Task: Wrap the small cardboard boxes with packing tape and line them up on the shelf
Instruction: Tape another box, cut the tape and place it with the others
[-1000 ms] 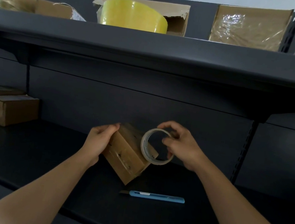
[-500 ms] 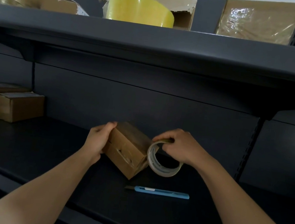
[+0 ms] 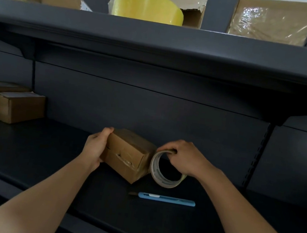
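Noted small cardboard box (image 3: pixel 127 154) midway along the lower shelf (image 3: pixel 47 153), one corner turned toward the camera. Cannot tell whether flat on the shelf or tipped up on an edge. Glossy, wrinkled tape visible over the seam of the near face, so judged part-wrapped, not finished.

Gripped at its left end by left hand (image 3: pixel 95 148), fingers curled over the top edge, palm against the end face. Probably a brace, keeping the box from sliding during pulling of tape at the other end.

Set against the right end of the box: tape roll (image 3: pixel 165 173), a thin ring standing on its rim, open core facing the camera. Grasped from above by right hand (image 3: pixel 181 156), fingers hooked over the top of the ring. Orientation consistent with running tape around the box's short end. Unable to make out a free strip between roll and cardboard.

Lying just in front, apart from both: blue utility knife (image 3: pixel 165 199), blade tip to the left. Presumably left within reach of the right hand for the cut.

Further out, far left on the same shelf: stacked cardboard boxes (image 3: pixel 17 107), likely the start of the row. On the upper shelf (image 3: pixel 158 37): yellow film roll (image 3: pixel 146 7) in a torn carton (image 3: pixel 193 9), plus a plastic-covered carton (image 3: pixel 272 20).
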